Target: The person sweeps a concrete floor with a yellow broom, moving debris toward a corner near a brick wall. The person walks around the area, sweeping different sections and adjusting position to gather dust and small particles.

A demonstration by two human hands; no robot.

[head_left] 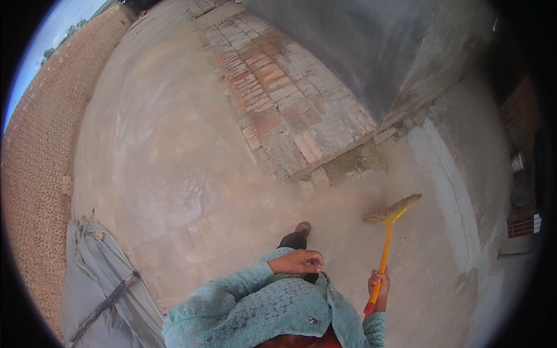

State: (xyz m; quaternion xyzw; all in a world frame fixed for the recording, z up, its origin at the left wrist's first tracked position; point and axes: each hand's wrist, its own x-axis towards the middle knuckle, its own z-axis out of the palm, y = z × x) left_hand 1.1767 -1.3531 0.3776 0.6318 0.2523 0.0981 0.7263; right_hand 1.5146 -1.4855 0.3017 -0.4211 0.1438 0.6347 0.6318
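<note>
Sweeping the dusty yard with a broom

The right hand [378, 284] is closed around the orange broom [385, 249] near its red end; the left hand [299, 262] is loosely curled, holding nothing. The yellow bristles [392, 210] reach ahead of the right hand; keep them low and flat. Farther off: brick paving [278, 93].
</note>
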